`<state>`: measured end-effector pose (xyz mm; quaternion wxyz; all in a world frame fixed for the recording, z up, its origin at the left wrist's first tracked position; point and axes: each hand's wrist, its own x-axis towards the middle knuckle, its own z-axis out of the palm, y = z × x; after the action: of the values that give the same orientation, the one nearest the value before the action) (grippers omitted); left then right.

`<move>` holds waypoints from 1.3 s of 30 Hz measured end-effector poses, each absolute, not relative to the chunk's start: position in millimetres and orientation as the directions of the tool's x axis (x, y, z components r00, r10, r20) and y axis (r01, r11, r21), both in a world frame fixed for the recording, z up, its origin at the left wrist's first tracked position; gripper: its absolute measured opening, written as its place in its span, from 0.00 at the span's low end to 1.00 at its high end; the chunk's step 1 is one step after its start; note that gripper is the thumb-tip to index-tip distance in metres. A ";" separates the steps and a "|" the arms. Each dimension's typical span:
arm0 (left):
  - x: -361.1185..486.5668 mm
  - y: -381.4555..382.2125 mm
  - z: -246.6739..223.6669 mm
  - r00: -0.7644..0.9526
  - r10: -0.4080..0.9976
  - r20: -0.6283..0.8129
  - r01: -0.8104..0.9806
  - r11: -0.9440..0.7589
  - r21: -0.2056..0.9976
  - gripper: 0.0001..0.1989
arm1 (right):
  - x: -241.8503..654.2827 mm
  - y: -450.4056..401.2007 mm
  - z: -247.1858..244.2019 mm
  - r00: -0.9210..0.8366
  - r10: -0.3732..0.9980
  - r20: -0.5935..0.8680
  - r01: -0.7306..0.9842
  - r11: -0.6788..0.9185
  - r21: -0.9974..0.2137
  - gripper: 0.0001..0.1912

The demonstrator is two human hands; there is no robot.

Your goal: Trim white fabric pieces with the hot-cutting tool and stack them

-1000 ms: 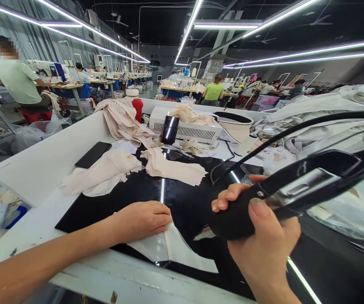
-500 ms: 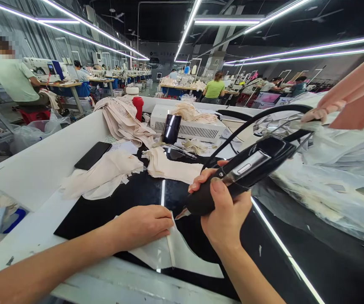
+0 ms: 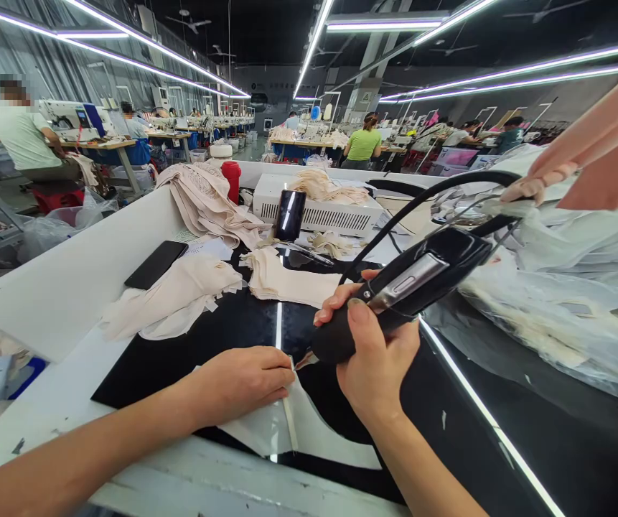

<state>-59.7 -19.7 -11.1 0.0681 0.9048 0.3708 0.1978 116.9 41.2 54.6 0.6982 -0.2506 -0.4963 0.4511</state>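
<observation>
Plainly, the right hand (image 3: pixel 377 362) has its grip wrapped round the black, silver-levered handheld tool (image 3: pixel 403 286) above the glossy black surface (image 3: pixel 195 330), the tool's long axis slanting down toward the left hand (image 3: pixel 255 377). Whether the left grip pinches the narrow cream fabric strip (image 3: pixel 290 425) cannot be told. The step seems to be tool work at the strip; the next move calls for steady alignment.

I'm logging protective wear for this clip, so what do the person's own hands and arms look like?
The bare, gloveless left hand and right hand show no rings on their visible fingers. Both bare forearms show no sleeve, watch or bracelet.
</observation>
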 end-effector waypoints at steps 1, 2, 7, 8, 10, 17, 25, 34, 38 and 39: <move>-59.7 -19.8 -10.7 0.645 0.696 0.315 0.644 -0.717 0.266 0.08 | 117.3 40.7 54.9 0.098 0.879 0.467 -0.380 0.467 -0.798 0.18; -59.8 -19.9 -10.3 0.643 0.694 0.323 0.644 -0.719 0.262 0.09 | 117.9 39.9 55.4 0.095 0.879 0.466 -0.380 0.465 -0.800 0.18; -60.1 -20.2 -7.7 0.642 0.684 0.346 0.640 -0.727 0.249 0.10 | 122.9 34.3 58.4 0.129 0.869 0.477 -0.372 0.489 -0.789 0.21; -60.3 -20.2 -7.4 0.640 0.687 0.344 0.640 -0.725 0.255 0.10 | 123.8 33.0 58.6 0.133 0.868 0.478 -0.369 0.491 -0.789 0.21; -60.7 -20.3 -7.4 0.638 0.686 0.350 0.634 -0.726 0.267 0.10 | 124.7 30.8 58.4 0.127 0.871 0.475 -0.368 0.486 -0.793 0.21; -62.6 -19.7 -8.8 0.635 0.666 0.391 0.624 -0.741 0.249 0.11 | 122.6 28.0 54.4 0.131 0.875 0.466 -0.369 0.479 -0.796 0.17; -63.8 -19.0 -5.2 0.666 0.542 0.513 0.567 -0.815 0.124 0.13 | 133.7 22.9 62.2 0.156 0.861 0.483 -0.393 0.503 -0.770 0.20; -57.1 -28.0 -2.2 0.691 0.609 0.389 0.597 -0.785 0.168 0.08 | 141.4 19.8 58.3 0.137 0.864 0.485 -0.371 0.499 -0.783 0.22; -59.8 -29.9 -2.6 0.687 0.628 0.366 0.599 -0.774 0.205 0.08 | 136.5 19.4 56.7 0.120 0.874 0.471 -0.396 0.477 -0.785 0.22; -60.1 -30.3 -2.7 0.685 0.631 0.364 0.597 -0.773 0.216 0.08 | 134.9 19.2 56.5 0.116 0.876 0.469 -0.402 0.473 -0.784 0.22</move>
<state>-60.1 -30.3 -2.7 0.0399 0.9170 0.3349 0.2130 134.9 19.2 56.5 0.7066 -0.2429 -0.4872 0.4522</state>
